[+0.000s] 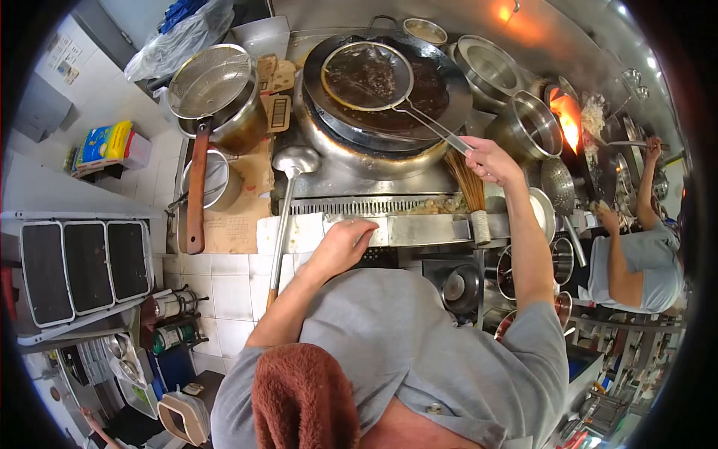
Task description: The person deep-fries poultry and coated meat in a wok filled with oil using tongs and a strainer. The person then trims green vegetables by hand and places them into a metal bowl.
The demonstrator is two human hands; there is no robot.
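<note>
In my right hand [488,160] is the end of the long wire handle of a round mesh strainer [368,73]. The strainer's hoop is over a big black wok [318,93] of dark oil, with dark bits showing through or in the mesh. My left hand [344,243] is at the front edge of the stove, its fingers curled together, and I see nothing in them. Left of that hand a steel ladle [297,161] lies with its long handle pointing toward me. A bamboo brush [471,191] is just below my right hand.
At the left, a strainer with a wooden handle [197,187] rests on a steel pot [250,123]. Steel pots [535,123] and a perforated skimmer [557,187] are at the right. Beyond them, a co-worker [632,262] works beside a tall flame [566,120].
</note>
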